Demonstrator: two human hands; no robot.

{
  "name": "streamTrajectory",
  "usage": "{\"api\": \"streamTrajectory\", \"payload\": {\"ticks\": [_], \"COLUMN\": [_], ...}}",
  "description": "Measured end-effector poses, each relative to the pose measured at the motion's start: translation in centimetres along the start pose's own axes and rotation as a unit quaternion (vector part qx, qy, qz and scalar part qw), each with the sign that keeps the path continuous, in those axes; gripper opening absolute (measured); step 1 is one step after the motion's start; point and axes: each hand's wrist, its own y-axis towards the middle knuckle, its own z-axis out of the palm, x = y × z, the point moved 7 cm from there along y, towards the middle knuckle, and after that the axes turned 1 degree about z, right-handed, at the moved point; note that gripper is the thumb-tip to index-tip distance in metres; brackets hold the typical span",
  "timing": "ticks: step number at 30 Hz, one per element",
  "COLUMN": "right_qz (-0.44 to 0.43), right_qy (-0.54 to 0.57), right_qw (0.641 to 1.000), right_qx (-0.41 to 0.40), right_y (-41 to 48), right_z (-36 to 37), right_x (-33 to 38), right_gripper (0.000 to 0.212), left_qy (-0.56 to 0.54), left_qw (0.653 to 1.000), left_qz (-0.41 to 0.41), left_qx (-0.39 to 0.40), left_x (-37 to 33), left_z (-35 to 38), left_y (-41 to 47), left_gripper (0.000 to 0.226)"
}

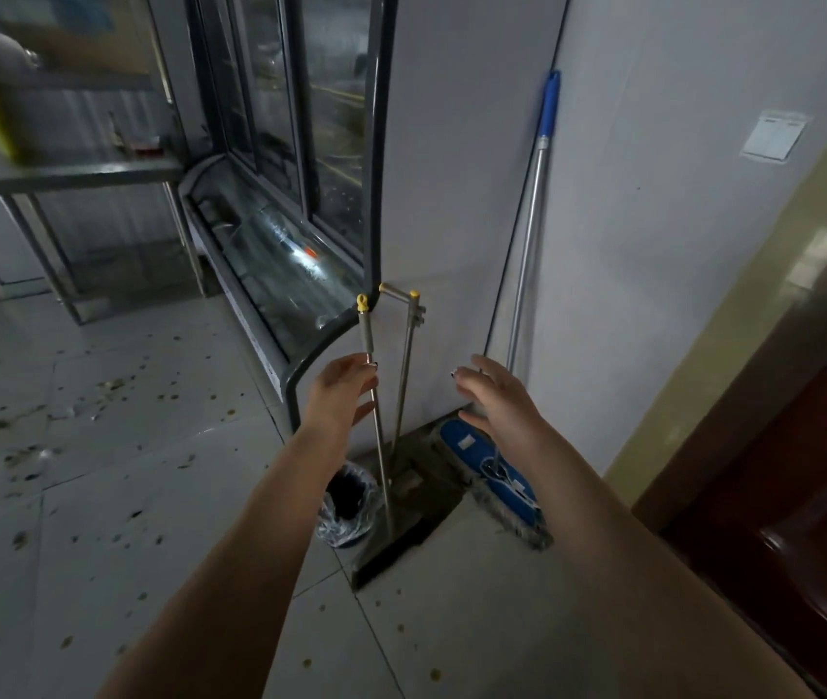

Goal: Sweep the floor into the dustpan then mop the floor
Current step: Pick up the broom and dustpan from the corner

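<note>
Pale tiled floor underfoot, and it's a mess on the left: dark crumbs and scraps scattered across the tiles. At the back left stands a steel table, then a glass-fronted display cooler running along to the corner. The grey wall carries a light switch, and a dark wooden door is cut off at the right edge. What's on the table's shelves is too blurred to name, and the cooler's contents are lost behind glare. A small bin with a crinkled liner sits at the cooler's foot, partly hidden by the left forearm. Now the tools: the broom stands upright against the cooler's corner, yellow cap on top, and the left hand is right on its handle, fingertips and thumb loosely either side, not closed round it. Just beside it stands the dustpan on its long handle. The right hand hangs spread and relaxed, holding nothing, apart from the dustpan handle and in front of the mop, which leans on the wall, blue head on the floor.
</note>
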Motion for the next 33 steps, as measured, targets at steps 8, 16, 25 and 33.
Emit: {"api": "streamTrajectory", "payload": {"ticks": [8,16,25,33], "right_qz": [-0.008,-0.013,-0.006,0.014], "right_qy": [-0.005,-0.02,-0.025,-0.034], "right_qw": [1.0,0.998,0.998,0.997], "right_qx": [0.028,0.05,0.065,0.061], "right_y": [0.3,1.7,5.3,11.3], "right_z": [-1.7,-2.1,-0.5,1.8], "right_x": [-0.2,-0.3,-0.2,-1.0], "right_gripper": [0.057,0.058,0.056,0.057], "left_qy": [0.001,0.001,0.0,-0.017], "left_qw": [1.0,0.999,0.999,0.999], "left_qz": [0.022,0.024,0.011,-0.003], "left_qx": [-0.011,-0.024,-0.042,-0.037], "left_x": [0.3,0.4,0.4,0.6], "left_z": [2.0,3.0,3.0,2.1], "left_y": [-1.0,-0.5,2.7,9.3], "left_gripper": [0.021,0.022,0.021,0.025]}}
